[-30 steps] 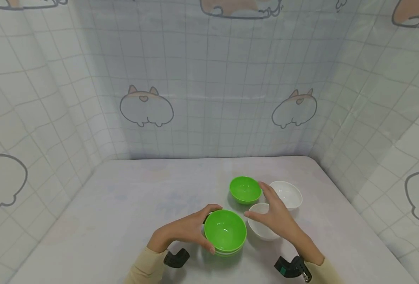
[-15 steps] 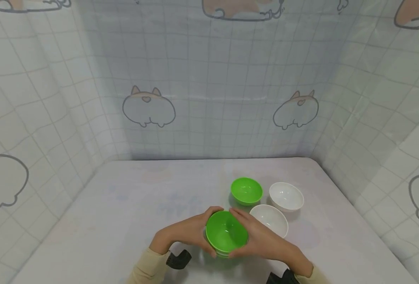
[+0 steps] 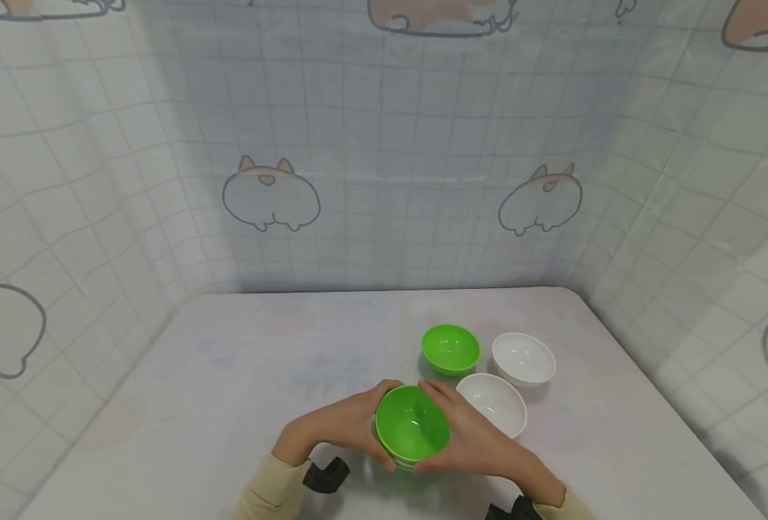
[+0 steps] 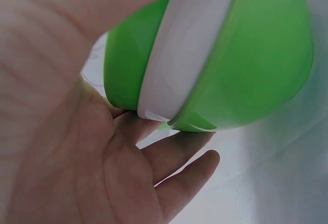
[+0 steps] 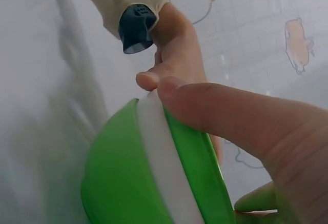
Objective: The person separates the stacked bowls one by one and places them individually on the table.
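Note:
Both hands hold a nested stack of bowls at the near middle of the table: a green bowl [image 3: 412, 425] on top, a white bowl [image 4: 187, 44] between, and another green bowl [image 4: 256, 55] beneath. My left hand [image 3: 351, 422] curls round the stack's left side, its thumb at the near edge. My right hand [image 3: 471, 437] grips the right side, fingers at the far rim and thumb at the near rim. In the right wrist view the right thumb [image 5: 220, 106] lies on the upper green bowl, close to the white rim.
Behind the stack stands a single green bowl [image 3: 451, 349]. Right of it are two white bowls, one farther back [image 3: 524, 359] and a nearer white bowl [image 3: 497, 404] beside my right hand. Patterned curtains surround the table [image 3: 227, 361] at the back and sides.
My right hand has moved left from over the nearer white bowl and taken hold of the stack's right side. The left hand keeps its grip there.

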`<state>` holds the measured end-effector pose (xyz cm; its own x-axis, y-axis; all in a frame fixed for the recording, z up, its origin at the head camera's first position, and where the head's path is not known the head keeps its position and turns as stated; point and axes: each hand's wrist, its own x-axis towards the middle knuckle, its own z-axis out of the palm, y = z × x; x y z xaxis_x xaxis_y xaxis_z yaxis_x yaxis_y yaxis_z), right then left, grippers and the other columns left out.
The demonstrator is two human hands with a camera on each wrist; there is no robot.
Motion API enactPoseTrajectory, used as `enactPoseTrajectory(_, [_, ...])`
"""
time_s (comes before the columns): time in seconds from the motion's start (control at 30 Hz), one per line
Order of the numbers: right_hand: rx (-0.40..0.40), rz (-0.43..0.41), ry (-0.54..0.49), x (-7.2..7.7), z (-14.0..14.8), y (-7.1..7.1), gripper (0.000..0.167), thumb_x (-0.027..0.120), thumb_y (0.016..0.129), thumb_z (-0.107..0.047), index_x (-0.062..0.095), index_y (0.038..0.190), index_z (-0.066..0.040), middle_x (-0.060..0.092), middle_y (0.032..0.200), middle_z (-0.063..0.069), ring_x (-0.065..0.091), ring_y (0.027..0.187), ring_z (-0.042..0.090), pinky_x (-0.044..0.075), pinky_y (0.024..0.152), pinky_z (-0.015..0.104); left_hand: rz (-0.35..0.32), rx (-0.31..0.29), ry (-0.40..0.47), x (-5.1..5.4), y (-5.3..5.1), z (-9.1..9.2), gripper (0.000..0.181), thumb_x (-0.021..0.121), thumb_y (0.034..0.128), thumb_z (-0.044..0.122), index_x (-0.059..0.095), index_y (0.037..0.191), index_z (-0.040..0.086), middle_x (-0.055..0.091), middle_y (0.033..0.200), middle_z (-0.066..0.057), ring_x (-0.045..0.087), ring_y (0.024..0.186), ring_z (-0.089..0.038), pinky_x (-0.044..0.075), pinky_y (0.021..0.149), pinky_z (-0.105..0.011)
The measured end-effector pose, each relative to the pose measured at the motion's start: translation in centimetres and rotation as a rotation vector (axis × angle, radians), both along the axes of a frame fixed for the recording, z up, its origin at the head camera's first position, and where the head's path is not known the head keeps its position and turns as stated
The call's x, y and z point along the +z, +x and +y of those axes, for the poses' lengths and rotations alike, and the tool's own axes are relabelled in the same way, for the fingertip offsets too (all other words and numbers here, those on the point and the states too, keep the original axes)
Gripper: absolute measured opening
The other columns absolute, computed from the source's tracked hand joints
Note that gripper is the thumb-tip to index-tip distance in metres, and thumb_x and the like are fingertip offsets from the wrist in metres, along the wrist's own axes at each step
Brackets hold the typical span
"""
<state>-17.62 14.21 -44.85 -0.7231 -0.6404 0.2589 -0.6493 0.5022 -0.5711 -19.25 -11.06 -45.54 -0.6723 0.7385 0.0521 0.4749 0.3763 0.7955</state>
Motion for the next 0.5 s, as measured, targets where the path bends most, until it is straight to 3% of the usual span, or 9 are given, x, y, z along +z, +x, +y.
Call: enactPoseTrajectory(0.5, [-0.018,-0.034,-0.046,0.16,-0.39,-0.02,0.114,0.089,0.058,-0.052,0.038,0.145,0.001,0.039,0.144,0.012,0.044,0.124,0.024,0.044,0.095,0.048,-0.005,-0.009,0.001,0.37,0.02,-0.19,0.100,0.089,0.0690,0.029,0.027,0.145,0.014,0.047,0.133,0.002,0.050,0.116,-0.011,0.043,0.095,-0.032])
